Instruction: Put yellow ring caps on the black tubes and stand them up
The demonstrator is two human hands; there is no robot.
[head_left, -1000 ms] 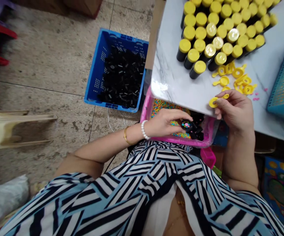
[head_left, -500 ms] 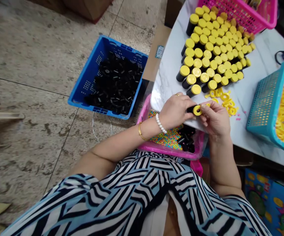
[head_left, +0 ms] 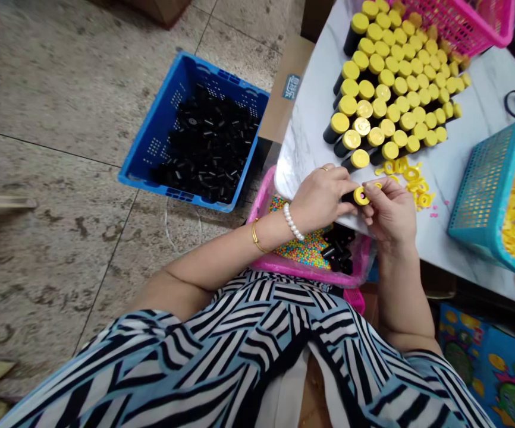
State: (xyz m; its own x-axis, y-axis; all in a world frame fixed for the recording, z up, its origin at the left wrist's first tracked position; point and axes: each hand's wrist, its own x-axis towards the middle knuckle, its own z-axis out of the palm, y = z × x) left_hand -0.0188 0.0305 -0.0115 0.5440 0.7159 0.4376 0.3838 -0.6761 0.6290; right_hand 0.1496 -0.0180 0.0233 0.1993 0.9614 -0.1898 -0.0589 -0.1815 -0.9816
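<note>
My left hand, with a pearl bracelet and a gold bangle on the wrist, grips a short black cylinder just over the edge of a white marble table. My right hand pinches a yellow ring with a small tab against the cylinder's end. Close by stand rows of black cylinders with yellow caps. Loose yellow rings lie beside them. Below my hands, a pink tray holds coloured beads and black pieces.
A blue crate full of black cylinders stands on the tiled floor to the left. On the table are a teal basket of yellow rings and a pink basket. A colourful printed box sits low at right.
My left hand has risen from the pink tray with a black cylinder and met my right hand at the table edge. The ring now sits on the cylinder's end. The view has shifted.
</note>
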